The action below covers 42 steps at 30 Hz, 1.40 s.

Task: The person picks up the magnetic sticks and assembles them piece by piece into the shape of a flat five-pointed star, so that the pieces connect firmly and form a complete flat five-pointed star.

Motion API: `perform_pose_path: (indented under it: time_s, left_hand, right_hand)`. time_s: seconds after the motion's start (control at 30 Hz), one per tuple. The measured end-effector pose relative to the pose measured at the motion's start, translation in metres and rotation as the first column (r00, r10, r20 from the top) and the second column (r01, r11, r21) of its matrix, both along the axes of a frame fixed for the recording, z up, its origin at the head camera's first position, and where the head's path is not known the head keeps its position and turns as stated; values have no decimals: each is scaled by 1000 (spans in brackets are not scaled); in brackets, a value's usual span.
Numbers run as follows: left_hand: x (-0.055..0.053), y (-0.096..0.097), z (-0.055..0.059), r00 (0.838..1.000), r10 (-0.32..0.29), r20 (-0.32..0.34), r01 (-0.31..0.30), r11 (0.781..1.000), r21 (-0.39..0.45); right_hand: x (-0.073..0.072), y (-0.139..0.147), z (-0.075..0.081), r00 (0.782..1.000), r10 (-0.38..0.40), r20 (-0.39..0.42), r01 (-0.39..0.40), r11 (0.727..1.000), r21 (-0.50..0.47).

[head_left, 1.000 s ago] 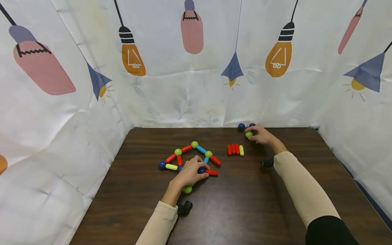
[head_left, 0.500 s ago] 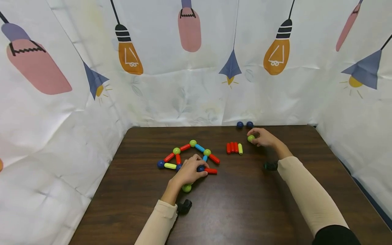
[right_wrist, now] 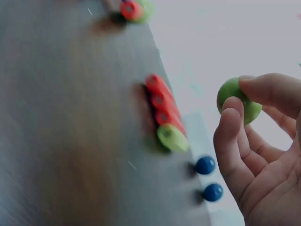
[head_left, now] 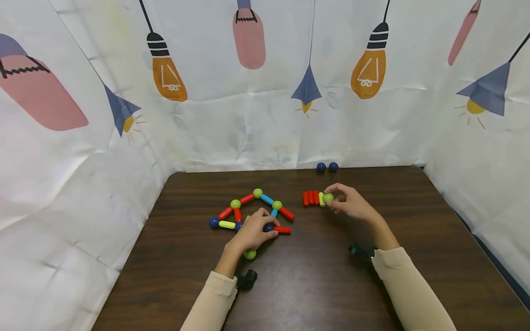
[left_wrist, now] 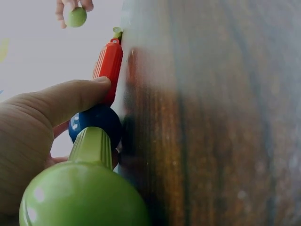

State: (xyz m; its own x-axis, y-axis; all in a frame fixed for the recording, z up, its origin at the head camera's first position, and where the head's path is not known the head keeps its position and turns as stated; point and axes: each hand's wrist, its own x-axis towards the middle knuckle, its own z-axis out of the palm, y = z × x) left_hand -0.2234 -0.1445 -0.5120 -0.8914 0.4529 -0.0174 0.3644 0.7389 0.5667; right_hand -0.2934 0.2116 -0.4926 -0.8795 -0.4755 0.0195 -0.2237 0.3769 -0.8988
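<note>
A figure of joined coloured toy rods and balls lies on the table, with a green ball (head_left: 258, 193) at its far corner. My left hand (head_left: 253, 231) grips its near right part: the thumb presses where a blue ball (left_wrist: 96, 123) meets a red rod (left_wrist: 110, 61), and fingers show behind. A yellow-green rod (left_wrist: 91, 146) joins that blue ball to a larger-looking green ball (left_wrist: 84, 197) close to the camera. My right hand (head_left: 355, 204) pinches a loose green ball (right_wrist: 228, 89) between thumb and fingers, held above the table in the right wrist view.
Several red rods (head_left: 311, 198) and one yellow-green rod (right_wrist: 172, 138) lie side by side right of the figure. Two blue balls (head_left: 327, 167) sit at the far edge of the brown table (head_left: 314, 285). A patterned cloth (head_left: 265, 124) hangs behind.
My right hand has brought the green ball from beside the two blue balls nearer, toward the row of rods. The left hand keeps its hold on the figure. The head view has shifted slightly.
</note>
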Motion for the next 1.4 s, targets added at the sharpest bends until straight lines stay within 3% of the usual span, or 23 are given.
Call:
perform_pose_path:
  time_s: [0.27, 0.6, 0.93, 1.4]
  left_hand:
    - [-1, -2, 0, 1000, 1, -6, -1, 1000, -4]
    - [-2, -1, 2, 1000, -17, -17, 17, 1000, -14]
    - [-2, 0, 0, 1000, -15, -16, 15, 1000, -4]
    - [-2, -1, 0, 1000, -6, -10, 6, 1000, 2]
  right_hand:
    - [22, -41, -12, 993, 105, 60, -106, 994, 7]
    - [26, -78, -21, 983, 131, 128, -138, 989, 51]
    - [26, -88, -25, 981, 111, 157, -121, 991, 55]
    - [27, -91, -29, 973, 157, 168, -166, 985, 44]
